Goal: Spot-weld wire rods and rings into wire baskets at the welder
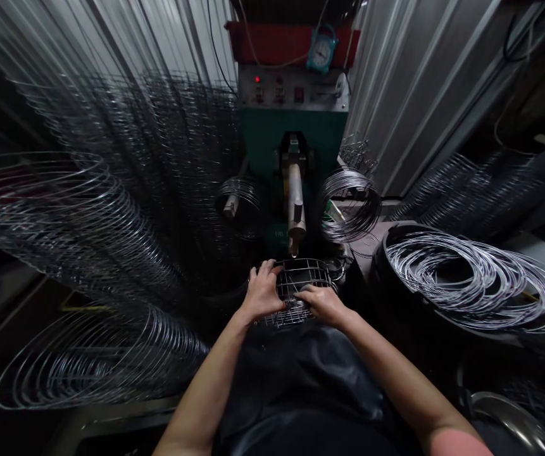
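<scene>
- Green machine (pixel 272 136) with red indicator lamps, centre rear.
- Blue clock (pixel 321 50) above its panel.
- Stacked wire rings (pixel 87 215), left.
- Black tub (pixel 395 297) of loose wire hoops (pixel 471 272), right.
- Corrugated metal wall (pixel 414 82) behind.

Both hands, left hand (pixel 261 291) and right hand (pixel 322 303), grip a wire basket (pixel 300 278).

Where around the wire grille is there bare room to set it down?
Little. Both hands, left and right, rest on the grille under the machine's arm. Wire rings crowd the left, a tub of hoops the right. Only the dark lap between the forearms is bare.
</scene>
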Demonstrator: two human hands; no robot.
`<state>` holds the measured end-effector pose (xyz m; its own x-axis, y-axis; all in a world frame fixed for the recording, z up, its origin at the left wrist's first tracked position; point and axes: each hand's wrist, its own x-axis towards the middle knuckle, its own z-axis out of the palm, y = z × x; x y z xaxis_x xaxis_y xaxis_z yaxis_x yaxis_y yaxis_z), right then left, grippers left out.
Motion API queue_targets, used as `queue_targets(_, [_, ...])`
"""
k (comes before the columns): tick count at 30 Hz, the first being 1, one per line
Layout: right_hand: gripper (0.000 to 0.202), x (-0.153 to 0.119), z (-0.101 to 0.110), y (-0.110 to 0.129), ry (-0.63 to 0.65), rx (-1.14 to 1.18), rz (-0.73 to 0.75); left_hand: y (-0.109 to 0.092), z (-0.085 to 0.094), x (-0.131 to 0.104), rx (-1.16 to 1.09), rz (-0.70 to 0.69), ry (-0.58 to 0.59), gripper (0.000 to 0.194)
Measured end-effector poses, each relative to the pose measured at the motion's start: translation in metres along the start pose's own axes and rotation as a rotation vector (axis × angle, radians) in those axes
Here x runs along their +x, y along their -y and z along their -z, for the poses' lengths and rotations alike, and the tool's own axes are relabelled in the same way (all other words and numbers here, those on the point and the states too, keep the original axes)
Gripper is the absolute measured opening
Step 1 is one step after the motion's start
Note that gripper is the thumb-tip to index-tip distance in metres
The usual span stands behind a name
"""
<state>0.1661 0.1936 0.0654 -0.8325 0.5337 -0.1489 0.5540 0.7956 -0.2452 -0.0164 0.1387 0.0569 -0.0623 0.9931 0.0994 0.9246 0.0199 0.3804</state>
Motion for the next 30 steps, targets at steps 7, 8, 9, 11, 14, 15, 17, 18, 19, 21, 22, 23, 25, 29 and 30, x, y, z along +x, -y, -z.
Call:
queue_targets(7, [0.037,0.003,-0.007,-0.003,-0.088,0.023,-0.034,0.003,-0.002,0.004,-0.006,-0.01,-0.006,0.086])
queue_targets(8, [0.037,0.003,-0.007,-0.003,-0.093,0.017,-0.031,0.003,-0.002,0.005,-0.008,-0.013,-0.006,0.086])
queue_targets(9, [0.036,0.004,-0.007,-0.003,-0.098,0.013,-0.03,0.003,-0.001,0.005,-0.011,-0.015,-0.005,0.086])
queue_targets(11, [0.035,0.005,-0.005,-0.003,-0.108,0.009,-0.031,0.004,0.0,0.007,-0.021,-0.014,0.003,0.087])
queue_targets(14, [0.036,0.008,-0.002,-0.003,-0.123,0.005,-0.032,0.006,0.002,0.011,-0.04,-0.007,0.009,0.087])
queue_targets(15, [0.036,0.009,0.0,-0.004,-0.128,0.003,-0.034,0.007,0.002,0.014,-0.048,-0.004,0.007,0.087])
queue_targets(17, [0.037,0.013,0.003,-0.007,-0.141,0.001,-0.043,0.01,0.002,0.02,-0.064,-0.003,0.0,0.086])
queue_targets(18, [0.037,0.016,0.004,-0.009,-0.149,0.001,-0.048,0.011,0.002,0.024,-0.07,-0.003,-0.003,0.086])
queue_targets(19, [0.036,0.019,0.005,-0.011,-0.157,0.003,-0.051,0.012,0.002,0.027,-0.075,-0.003,-0.004,0.087])
queue_targets(21, [0.034,0.024,0.006,-0.015,-0.177,0.014,-0.05,0.014,0.003,0.034,-0.076,-0.016,-0.003,0.088])
queue_targets(22, [0.031,0.026,0.006,-0.016,-0.19,0.021,-0.053,0.015,0.003,0.036,-0.072,-0.025,-0.001,0.087])
queue_targets(23, [0.028,0.027,0.005,-0.018,-0.204,0.028,-0.055,0.015,0.003,0.038,-0.068,-0.035,-0.001,0.086])
queue_targets(25, [0.025,0.027,0.001,-0.019,-0.233,0.038,-0.057,0.013,0.003,0.038,-0.059,-0.042,-0.005,0.084])
queue_targets(29, [0.028,0.022,-0.005,-0.021,-0.281,0.055,-0.072,0.006,0.002,0.035,-0.033,0.012,-0.021,0.086])
queue_targets(30, [0.028,0.023,-0.005,-0.022,-0.286,0.061,-0.078,0.005,0.002,0.035,-0.026,0.024,-0.028,0.085])
